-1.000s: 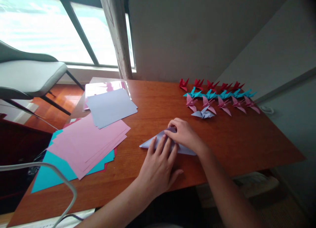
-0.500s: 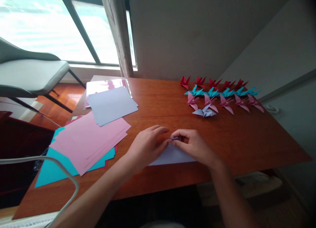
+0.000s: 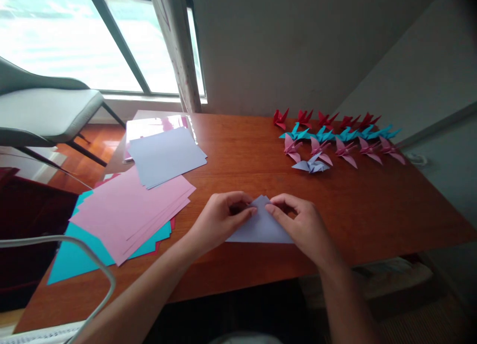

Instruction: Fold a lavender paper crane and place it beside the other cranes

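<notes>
head view | faces forward, down | near, above table [image 3: 231,150]

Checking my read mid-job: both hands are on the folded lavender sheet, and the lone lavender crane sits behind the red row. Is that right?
Not quite: the head view shows the lone lavender crane in front of the pink row, on the side nearer the person. The left hand and right hand are on the folded lavender sheet.

Left hand [image 3: 219,218], right hand [image 3: 304,224] partly hide folded paper [image 3: 261,229]; left edge crops chair [image 3: 48,109].
</notes>
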A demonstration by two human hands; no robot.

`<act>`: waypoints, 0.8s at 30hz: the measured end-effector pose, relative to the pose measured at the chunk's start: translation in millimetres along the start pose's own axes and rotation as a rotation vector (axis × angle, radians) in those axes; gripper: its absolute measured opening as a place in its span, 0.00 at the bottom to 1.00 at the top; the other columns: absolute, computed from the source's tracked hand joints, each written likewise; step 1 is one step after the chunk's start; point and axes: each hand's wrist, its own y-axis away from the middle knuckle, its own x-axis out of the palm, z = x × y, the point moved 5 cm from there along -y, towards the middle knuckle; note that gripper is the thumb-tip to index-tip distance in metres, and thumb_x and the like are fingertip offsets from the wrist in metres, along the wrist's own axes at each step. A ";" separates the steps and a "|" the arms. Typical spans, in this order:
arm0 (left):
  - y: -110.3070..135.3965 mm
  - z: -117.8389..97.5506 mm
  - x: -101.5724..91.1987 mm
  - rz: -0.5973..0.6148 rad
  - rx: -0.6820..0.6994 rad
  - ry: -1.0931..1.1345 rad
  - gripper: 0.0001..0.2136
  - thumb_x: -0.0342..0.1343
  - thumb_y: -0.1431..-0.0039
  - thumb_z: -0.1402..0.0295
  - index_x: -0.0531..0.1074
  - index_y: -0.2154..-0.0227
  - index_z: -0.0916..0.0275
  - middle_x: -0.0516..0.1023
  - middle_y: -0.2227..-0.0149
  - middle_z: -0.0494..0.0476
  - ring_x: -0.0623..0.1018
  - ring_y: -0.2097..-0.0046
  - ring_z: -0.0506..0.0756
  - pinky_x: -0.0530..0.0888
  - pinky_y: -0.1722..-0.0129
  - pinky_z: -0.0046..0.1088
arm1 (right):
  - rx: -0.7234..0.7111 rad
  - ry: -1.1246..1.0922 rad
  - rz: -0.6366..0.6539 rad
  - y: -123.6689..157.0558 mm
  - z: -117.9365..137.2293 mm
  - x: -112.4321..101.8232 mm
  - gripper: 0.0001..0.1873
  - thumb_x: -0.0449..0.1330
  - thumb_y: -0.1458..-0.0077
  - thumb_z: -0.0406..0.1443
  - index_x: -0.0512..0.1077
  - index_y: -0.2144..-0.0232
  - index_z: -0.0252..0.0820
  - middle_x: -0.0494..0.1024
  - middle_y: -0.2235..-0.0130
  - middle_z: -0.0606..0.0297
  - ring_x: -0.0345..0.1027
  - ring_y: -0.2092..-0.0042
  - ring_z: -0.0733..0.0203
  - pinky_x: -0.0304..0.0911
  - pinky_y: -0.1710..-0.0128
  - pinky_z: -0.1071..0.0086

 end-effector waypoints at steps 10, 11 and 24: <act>-0.3 -0.5 -1.5 0.026 -0.061 0.091 0.12 0.59 0.39 0.61 0.79 0.70 0.66 0.76 0.73 0.52 0.69 0.72 0.48 0.62 0.77 0.20 | -0.023 0.021 0.000 2.1 9.2 -4.3 0.06 0.61 0.40 0.37 0.78 0.67 0.44 0.80 0.68 0.66 0.73 0.66 0.61 0.66 0.66 0.70; -0.4 -1.0 -1.9 0.023 -0.055 0.091 0.12 0.59 0.39 0.62 0.79 0.71 0.66 0.76 0.73 0.52 0.69 0.73 0.48 0.62 0.77 0.19 | -0.020 0.018 -0.002 2.3 9.4 -4.3 0.06 0.61 0.41 0.37 0.78 0.67 0.44 0.80 0.68 0.66 0.73 0.66 0.61 0.66 0.66 0.70; 0.1 -3.7 -1.7 0.003 -0.051 0.121 0.10 0.61 0.41 0.63 0.80 0.71 0.66 0.78 0.73 0.53 0.71 0.73 0.48 0.65 0.77 0.19 | -0.005 -0.001 -0.019 4.7 10.2 -6.7 0.05 0.61 0.41 0.36 0.78 0.66 0.45 0.82 0.64 0.64 0.75 0.63 0.59 0.68 0.63 0.69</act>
